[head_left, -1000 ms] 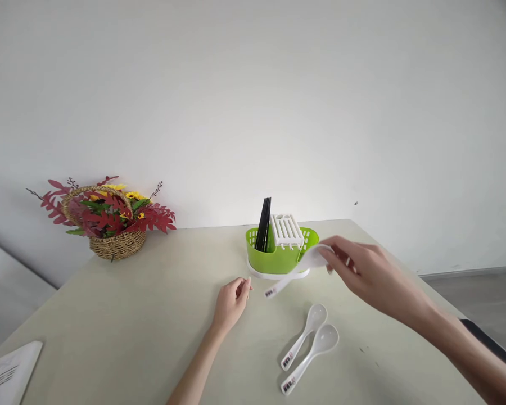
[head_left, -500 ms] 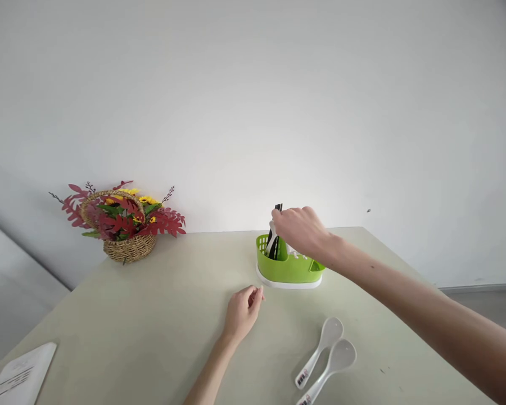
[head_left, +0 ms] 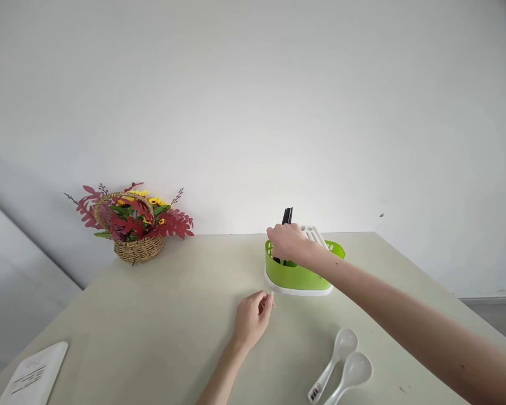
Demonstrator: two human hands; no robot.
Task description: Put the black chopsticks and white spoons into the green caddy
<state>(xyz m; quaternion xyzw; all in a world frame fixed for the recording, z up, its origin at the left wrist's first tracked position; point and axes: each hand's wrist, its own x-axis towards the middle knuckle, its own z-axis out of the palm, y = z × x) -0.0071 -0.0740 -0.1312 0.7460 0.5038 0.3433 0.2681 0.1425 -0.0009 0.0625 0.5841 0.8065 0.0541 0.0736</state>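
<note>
Over the left compartment of a green utensil caddy [head_left: 295, 277] on a white base, my right hand [head_left: 287, 242] is closed, with fingers pointing down inside the rim. The white spoon seen in its grip earlier is hidden behind the hand now. Black chopsticks [head_left: 287, 216] stand upright in the same compartment, just behind my fingers. My left hand [head_left: 253, 319] rests on the table in front of the caddy, fingers curled, nothing visible in them. Two white spoons, a farther spoon [head_left: 344, 344] and a nearer spoon [head_left: 357, 368], lie side by side at the front right.
A wicker basket [head_left: 140, 250] of red leaves and yellow flowers stands at the back left. A white slotted panel [head_left: 37, 371] lies at the front left. A white slotted rack [head_left: 314, 233] sits in the caddy. The wall [head_left: 236, 112] rises behind the table [head_left: 160, 326].
My right hand has moved down into the left compartment, and the white spoon has gone out of sight behind it. The whole view has shifted slightly. My left hand stays put.
</note>
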